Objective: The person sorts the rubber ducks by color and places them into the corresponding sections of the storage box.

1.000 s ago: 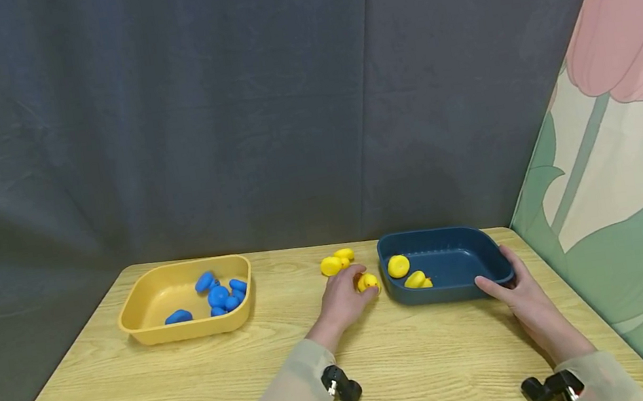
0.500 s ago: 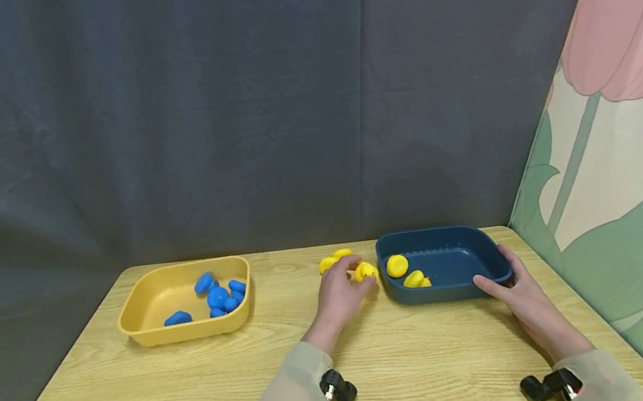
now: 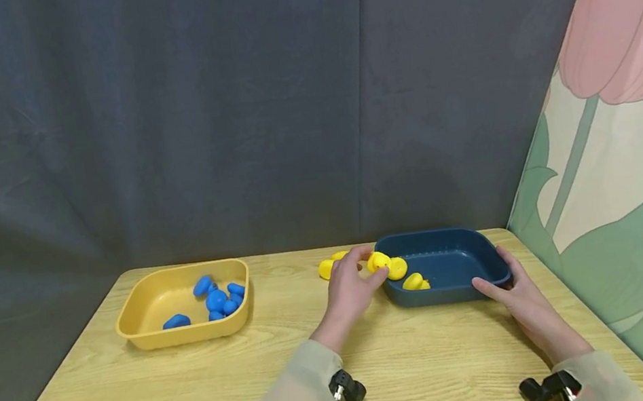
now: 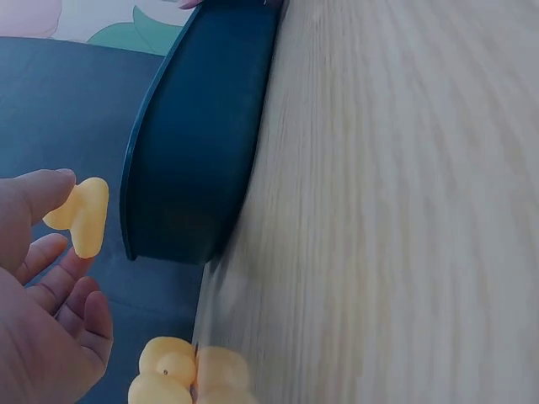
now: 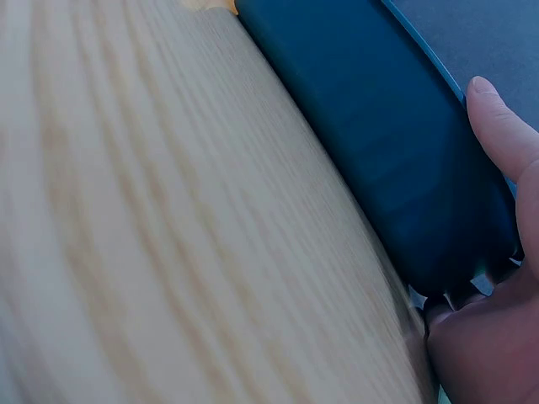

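My left hand [image 3: 366, 271] pinches a small yellow duck [image 3: 377, 261] between thumb and fingers, just above the left rim of the dark blue tray [image 3: 459, 256]. In the left wrist view the yellow duck [image 4: 82, 215] hangs at my fingertips [image 4: 52, 251] beside the blue tray's wall [image 4: 202, 151]. Two more yellow ducks [image 3: 397, 268] lie inside the tray. My right hand [image 3: 503, 284] grips the tray's near right corner, thumb [image 5: 504, 126] on the blue tray's wall [image 5: 379, 135].
Two yellow ducks [image 3: 327, 268] lie on the wooden table [image 3: 170, 400] left of the blue tray, also in the left wrist view as yellow ducks [image 4: 189, 376]. A yellow tray [image 3: 147, 317] holding several blue ducks [image 3: 216, 300] stands at the far left. A grey curtain hangs behind; a flower panel stands at the right.
My left hand lifted a yellow duck off the table and carried it right, up to the blue tray's left rim. My right hand stayed on the tray's corner.
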### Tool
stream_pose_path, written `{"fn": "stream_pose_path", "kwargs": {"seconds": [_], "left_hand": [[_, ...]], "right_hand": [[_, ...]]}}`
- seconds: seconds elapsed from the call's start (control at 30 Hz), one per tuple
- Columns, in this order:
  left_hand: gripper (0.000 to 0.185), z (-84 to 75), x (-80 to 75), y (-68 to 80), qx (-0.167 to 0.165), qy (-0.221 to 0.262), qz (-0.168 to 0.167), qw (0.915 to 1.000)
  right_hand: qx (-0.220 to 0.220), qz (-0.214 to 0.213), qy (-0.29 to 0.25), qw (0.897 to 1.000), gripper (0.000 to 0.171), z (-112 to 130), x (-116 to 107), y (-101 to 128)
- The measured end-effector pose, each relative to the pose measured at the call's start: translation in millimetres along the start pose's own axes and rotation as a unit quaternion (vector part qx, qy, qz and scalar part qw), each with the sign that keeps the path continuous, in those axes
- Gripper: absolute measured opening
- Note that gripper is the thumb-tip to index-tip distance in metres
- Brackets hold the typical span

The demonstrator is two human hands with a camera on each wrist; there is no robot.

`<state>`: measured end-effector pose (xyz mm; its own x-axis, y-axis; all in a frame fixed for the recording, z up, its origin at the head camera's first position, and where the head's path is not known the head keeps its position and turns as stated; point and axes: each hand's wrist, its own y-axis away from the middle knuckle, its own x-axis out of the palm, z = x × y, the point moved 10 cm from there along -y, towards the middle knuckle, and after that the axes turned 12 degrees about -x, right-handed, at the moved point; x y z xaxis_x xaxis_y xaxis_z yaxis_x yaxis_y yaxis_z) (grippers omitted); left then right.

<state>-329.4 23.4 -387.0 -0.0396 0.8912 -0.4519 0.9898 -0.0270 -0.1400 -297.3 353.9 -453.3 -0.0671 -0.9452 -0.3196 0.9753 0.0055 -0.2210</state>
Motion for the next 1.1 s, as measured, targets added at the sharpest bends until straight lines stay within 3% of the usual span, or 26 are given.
{"fn": "stream_pose_path", "kwargs": {"seconds": [0.43,0.67,1.1], "left_hand": [[0.052,-14.9,21.7,2.7,0.022,-0.03,0.007,0.9993],[0.052,-12.8,32.8,1.6,0.018,-0.045,0.028,0.9984],[0.055,-4.5,22.0,-0.7,0.025,-0.038,0.024,0.9987]], "right_hand": [[-0.01,0.002,-0.014,1.0,0.107,1.2,3.2,-0.8],[-0.01,0.001,-0.014,1.0,0.107,2.1,4.1,-0.3],[0.002,0.001,-0.016,1.0,0.107,-1.1,4.4,-0.1]]}}
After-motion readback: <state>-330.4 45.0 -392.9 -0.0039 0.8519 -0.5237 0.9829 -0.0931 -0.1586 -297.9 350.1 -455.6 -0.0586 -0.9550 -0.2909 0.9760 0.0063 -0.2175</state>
